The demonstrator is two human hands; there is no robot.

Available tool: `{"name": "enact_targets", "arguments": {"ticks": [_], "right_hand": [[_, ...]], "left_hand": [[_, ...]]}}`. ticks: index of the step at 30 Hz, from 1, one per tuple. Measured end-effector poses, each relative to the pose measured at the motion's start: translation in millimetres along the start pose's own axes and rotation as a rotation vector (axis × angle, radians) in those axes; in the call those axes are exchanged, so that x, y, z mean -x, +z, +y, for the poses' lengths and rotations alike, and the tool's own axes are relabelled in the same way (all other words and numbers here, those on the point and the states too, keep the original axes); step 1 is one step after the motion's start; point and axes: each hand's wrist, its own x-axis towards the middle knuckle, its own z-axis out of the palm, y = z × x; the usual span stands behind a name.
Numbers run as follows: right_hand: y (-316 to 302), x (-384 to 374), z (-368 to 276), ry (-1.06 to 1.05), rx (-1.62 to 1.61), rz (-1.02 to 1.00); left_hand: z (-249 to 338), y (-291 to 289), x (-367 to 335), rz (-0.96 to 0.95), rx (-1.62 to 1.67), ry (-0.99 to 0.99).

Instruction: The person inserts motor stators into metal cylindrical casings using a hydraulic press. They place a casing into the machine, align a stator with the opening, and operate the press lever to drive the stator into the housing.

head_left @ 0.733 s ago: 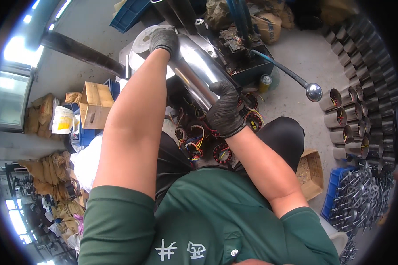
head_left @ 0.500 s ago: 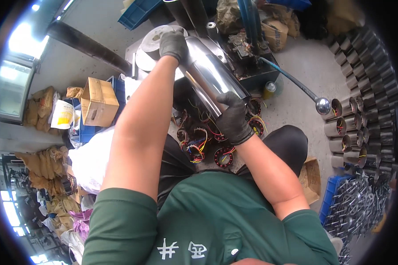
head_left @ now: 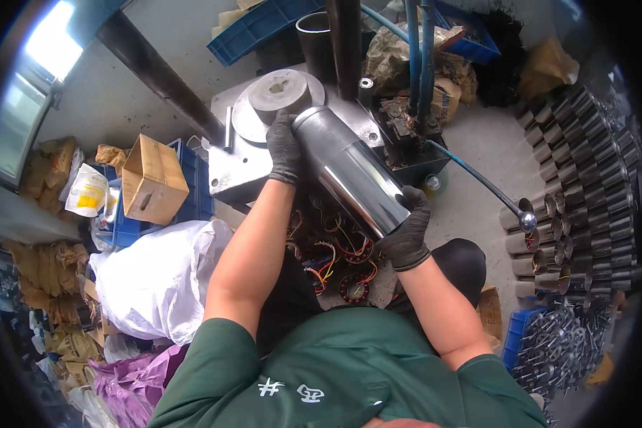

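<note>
A shiny metal cylinder [head_left: 359,175] lies slantwise across my two gloved hands, its upper end away from me and to the left. My left hand [head_left: 284,148], in a dark glove, grips it near the duller grey upper end. The lower, polished end rests in my right hand [head_left: 409,230], whose fingers wrap round its edge. Just beyond the upper end stands a round metal block [head_left: 279,94] on a flat disc [head_left: 244,114], on top of a metal press plate [head_left: 233,171]. Below the cylinder, several wire-wound motor stators [head_left: 354,287] with coloured leads lie partly hidden.
A blue lever with a ball end [head_left: 526,221] juts out at the right from the pump [head_left: 410,125]. Stacked metal sleeves [head_left: 571,192] line the right side, above a blue crate of metal parts [head_left: 560,346]. At left are a cardboard box [head_left: 153,182] and a white sack [head_left: 164,278].
My left hand has drawn back from the round block toward me, with the cylinder's upper end now beside it. My right hand has shifted right and down with the lower end. The view has shifted too.
</note>
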Motion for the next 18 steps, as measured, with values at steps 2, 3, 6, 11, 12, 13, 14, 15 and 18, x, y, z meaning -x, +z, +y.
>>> {"name": "enact_targets", "arguments": {"ticks": [2,3,6,11,12,13,14,15,18], "right_hand": [[19,19,-4,0.007,-0.004,-0.017],[28,26,-8,-0.001,-0.011,-0.035],[33,49,-18,-0.092,0.006,-0.263],[-18,30,3,-0.457,0.450,-0.637],[-41,17,10,-0.775,0.765,-0.687],[-41,15,16,-0.882,0.966,-0.610],[-40,14,22,-0.984,1.164,-0.521],[-26,22,28,-0.866,1.246,-0.313],[-45,-27,33,-0.580,0.756,-0.124]], "left_hand": [[15,12,11,-0.016,0.007,0.081],[22,18,18,-0.037,-0.016,0.175],[60,37,50,-0.138,0.361,0.267],[88,26,39,-0.302,0.473,0.295],[77,38,40,-0.194,0.451,0.384],[61,27,27,-0.077,0.068,0.434],[44,15,13,0.053,-0.319,0.472],[32,10,4,0.030,-0.515,0.494],[45,47,2,-0.208,-0.926,0.347]]}}
